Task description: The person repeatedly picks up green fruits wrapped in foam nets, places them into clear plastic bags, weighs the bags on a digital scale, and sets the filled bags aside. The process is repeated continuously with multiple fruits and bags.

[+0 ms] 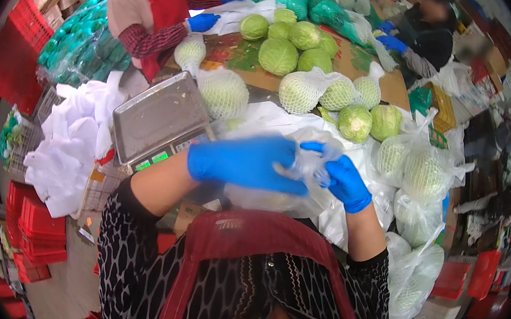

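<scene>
In a blue glove, my right hand (349, 182) grips the twisted neck of a clear plastic bag (313, 162). My left hand (255, 162), also gloved in blue, is blurred by motion and reaches across to that neck; its fingers' hold on it is unclear. The bag's body hangs below my hands, mostly hidden behind them, with a pale shape inside. Beneath lie flat white plastic bags (377, 202). Just beyond are a net-sleeved cabbage (299, 93) and a bare cabbage (355, 123) with its cut stem facing me.
A digital scale with a metal tray (162, 117) stands left, beside white foam net sleeves (70, 140). Bagged cabbages (427, 173) line the right edge. Bare cabbages (278, 57) sit on cardboard (246, 67). Two co-workers in blue gloves stand across the table. Red crates (42, 230) are stacked lower left.
</scene>
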`<state>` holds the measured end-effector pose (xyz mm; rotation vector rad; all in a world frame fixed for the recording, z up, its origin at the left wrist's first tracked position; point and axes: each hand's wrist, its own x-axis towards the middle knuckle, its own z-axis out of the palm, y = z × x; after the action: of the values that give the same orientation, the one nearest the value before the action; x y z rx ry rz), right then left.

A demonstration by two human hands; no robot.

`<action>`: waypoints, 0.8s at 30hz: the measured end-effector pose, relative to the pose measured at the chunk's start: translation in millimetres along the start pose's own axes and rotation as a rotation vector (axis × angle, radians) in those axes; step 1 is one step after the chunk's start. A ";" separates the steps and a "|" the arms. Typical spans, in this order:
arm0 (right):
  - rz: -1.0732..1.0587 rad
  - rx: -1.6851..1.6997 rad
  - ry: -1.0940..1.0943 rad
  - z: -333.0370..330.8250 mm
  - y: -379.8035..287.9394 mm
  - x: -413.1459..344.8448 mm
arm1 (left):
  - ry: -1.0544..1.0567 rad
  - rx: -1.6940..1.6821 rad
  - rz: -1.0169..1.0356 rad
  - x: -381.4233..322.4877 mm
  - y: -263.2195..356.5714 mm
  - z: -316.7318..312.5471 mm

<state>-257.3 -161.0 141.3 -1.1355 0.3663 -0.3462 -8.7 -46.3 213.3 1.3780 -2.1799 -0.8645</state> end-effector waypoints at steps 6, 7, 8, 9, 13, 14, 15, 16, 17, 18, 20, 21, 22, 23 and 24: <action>-0.084 -0.547 0.091 -16.0 116.6 -77.9 | 0.358 0.882 -0.477 8.2 -191.5 69.2; -0.137 -0.606 0.111 -15.6 125.6 -87.4 | 0.385 0.783 -0.532 9.7 -214.7 88.4; -0.195 -0.675 0.131 -14.6 128.6 -95.2 | 0.407 0.677 -0.593 13.0 -231.9 107.4; -0.309 -0.765 0.143 -13.1 125.5 -101.0 | 0.412 0.545 -0.661 16.6 -242.8 122.4; -0.412 -0.293 0.121 1.3 74.7 -90.0 | 0.778 -0.696 -0.472 27.0 -218.2 121.9; -0.107 -0.239 0.253 8.8 59.2 -86.2 | 0.734 -0.771 -0.460 27.7 -196.6 109.3; -0.246 -0.491 0.273 13.7 46.3 -75.0 | 0.661 -0.842 -0.507 27.9 -171.2 93.8; -0.312 0.180 0.196 17.2 37.3 -53.9 | 0.555 -0.907 -0.457 26.8 -143.5 78.0; -0.282 0.041 0.176 17.8 27.8 -39.2 | 0.464 -0.931 -0.552 27.3 -116.4 61.6; -0.209 0.047 0.085 17.2 21.1 -24.1 | 0.387 -0.751 -0.367 27.0 -90.0 50.2; -0.333 0.064 0.041 21.8 18.4 12.6 | 0.368 -0.539 -0.139 24.2 -46.8 46.6; -0.366 -0.088 0.035 21.6 19.3 27.7 | 0.324 -0.571 -0.060 24.1 -35.8 44.1; -0.333 -0.132 0.044 20.0 21.5 38.1 | 0.295 -0.642 -0.076 22.9 -29.8 43.8; -0.367 -0.164 0.008 18.0 24.8 47.2 | 0.354 -0.697 -0.137 21.7 -28.6 46.0; -0.272 -0.159 0.021 14.7 28.9 50.5 | 0.347 -0.766 -0.255 20.8 -32.3 47.0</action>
<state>-203.5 -160.6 114.8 -1.3425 0.2609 -0.5758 -26.5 -62.2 157.5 1.2756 -1.2216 -1.2630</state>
